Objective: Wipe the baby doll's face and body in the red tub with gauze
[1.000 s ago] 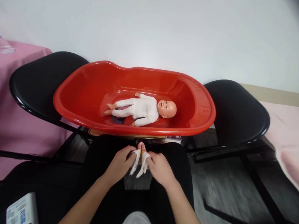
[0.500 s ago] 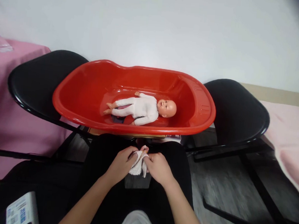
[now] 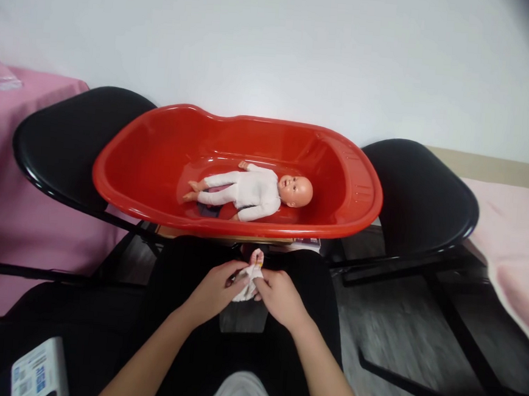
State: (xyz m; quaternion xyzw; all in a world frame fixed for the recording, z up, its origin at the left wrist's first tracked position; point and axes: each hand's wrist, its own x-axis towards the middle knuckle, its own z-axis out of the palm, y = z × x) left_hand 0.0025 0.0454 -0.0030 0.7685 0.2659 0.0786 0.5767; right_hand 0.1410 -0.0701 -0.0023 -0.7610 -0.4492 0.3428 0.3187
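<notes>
Both the left hand (image 3: 211,291) and right hand (image 3: 282,297) pinch small white socks (image 3: 249,280) over the lap (at 6 o'clock from the red tub (image 3: 124,175)), where a loose grip could drop one.

You can't read any text here. The white box (image 3: 40,369) at your lower left carries a blue-and-white printed label, but its print is too small and blurred to make out. The book-like thing (image 3: 306,245) under the red tub (image 3: 153,213) shows marks that stay illegible too.
</notes>
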